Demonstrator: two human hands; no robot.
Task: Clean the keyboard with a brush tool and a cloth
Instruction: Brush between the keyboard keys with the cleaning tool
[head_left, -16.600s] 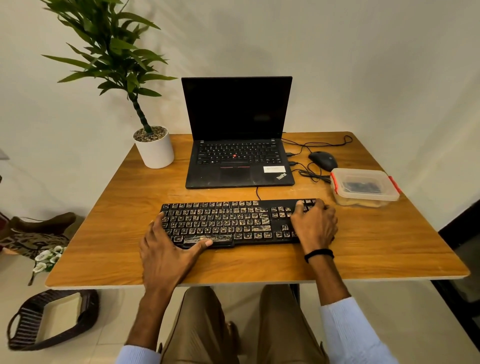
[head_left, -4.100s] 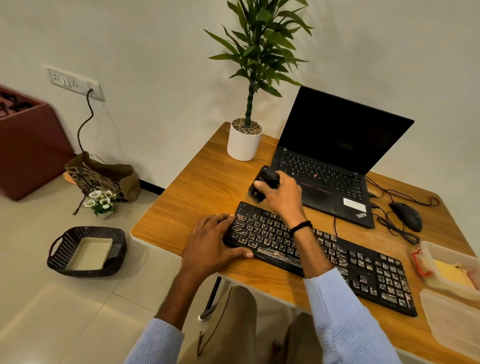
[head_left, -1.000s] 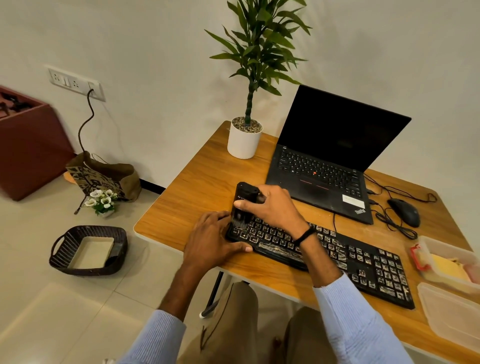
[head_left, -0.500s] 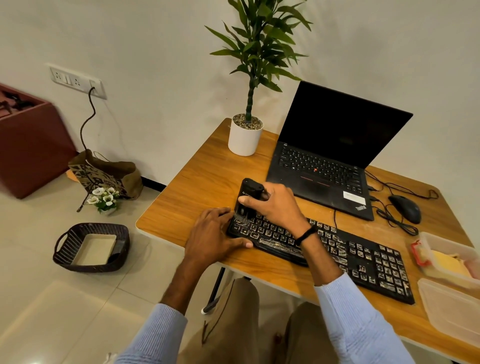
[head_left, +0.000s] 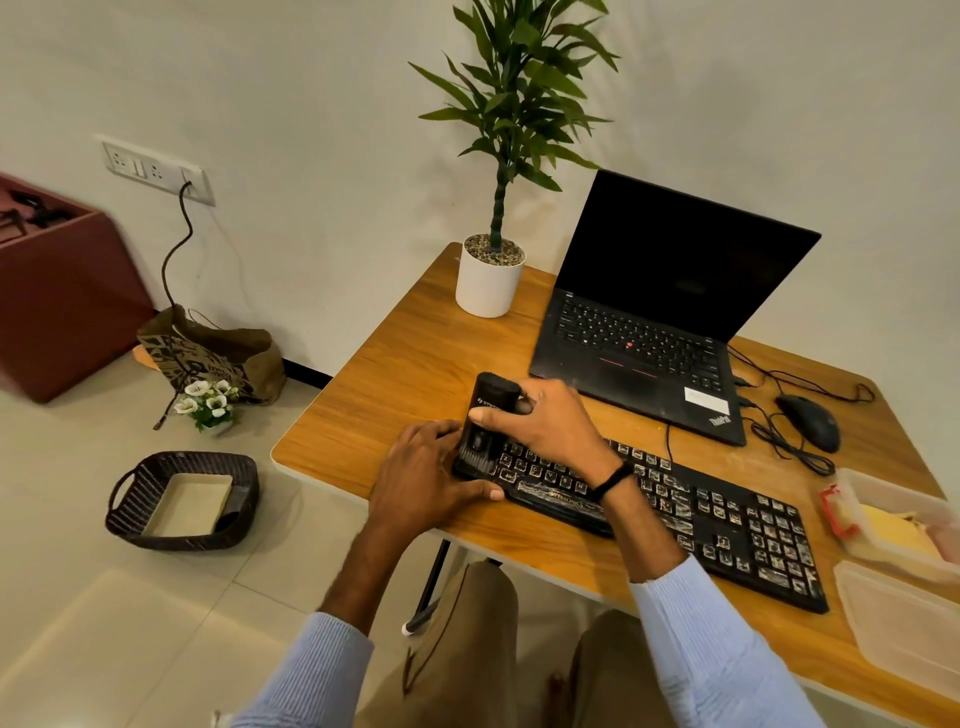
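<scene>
A black keyboard (head_left: 727, 525) with dusty, smeared keys lies slantwise across the wooden desk (head_left: 395, 374). My right hand (head_left: 545, 423) grips a black brush tool (head_left: 488, 415), held upright with its bristles down on the keys at the keyboard's left end. My left hand (head_left: 421, 478) holds that left end, thumb along the front edge and fingers at the corner. A yellow cloth (head_left: 891, 527) lies in an open plastic box (head_left: 898, 519) at the right.
A black laptop (head_left: 660, 317) stands open behind the keyboard, with a potted plant (head_left: 491, 280) to its left and a mouse (head_left: 810, 421) with cables to its right. The box's lid (head_left: 904, 618) lies at the desk's near right. On the floor sits a dark basket (head_left: 182, 501).
Over the last second the brush has stayed at the keyboard's left end, shifting only slightly over the keys. My left hand keeps its hold on the corner.
</scene>
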